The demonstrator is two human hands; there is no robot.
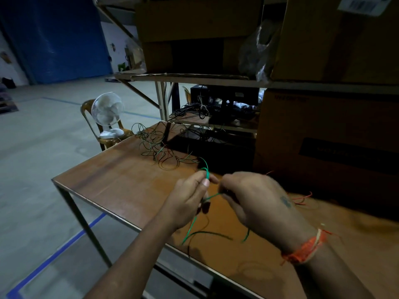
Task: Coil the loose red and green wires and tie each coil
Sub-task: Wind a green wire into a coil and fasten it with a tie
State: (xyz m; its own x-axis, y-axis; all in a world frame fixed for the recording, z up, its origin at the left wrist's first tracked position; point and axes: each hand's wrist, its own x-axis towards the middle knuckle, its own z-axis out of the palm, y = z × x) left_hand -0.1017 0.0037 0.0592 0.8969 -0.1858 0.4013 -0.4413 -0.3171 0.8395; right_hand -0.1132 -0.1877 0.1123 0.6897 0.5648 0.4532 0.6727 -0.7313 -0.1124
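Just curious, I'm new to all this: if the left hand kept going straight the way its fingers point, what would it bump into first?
Probably the right hand: the left hand, pinching the green wire, points up and right toward it, with a small gap between. Depth is hard to judge; if it passed, the dark boxes lie beyond.

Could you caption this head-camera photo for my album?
Both hands, left and right, pinch a green wire above a wooden table.

The location was a warehouse or storeroom: metal shelving (194, 79) carried large cardboard boxes (336, 37), the concrete floor (43, 137) bore blue lane markings (54, 255), and a wooden worktop (129, 182) stood alongside.
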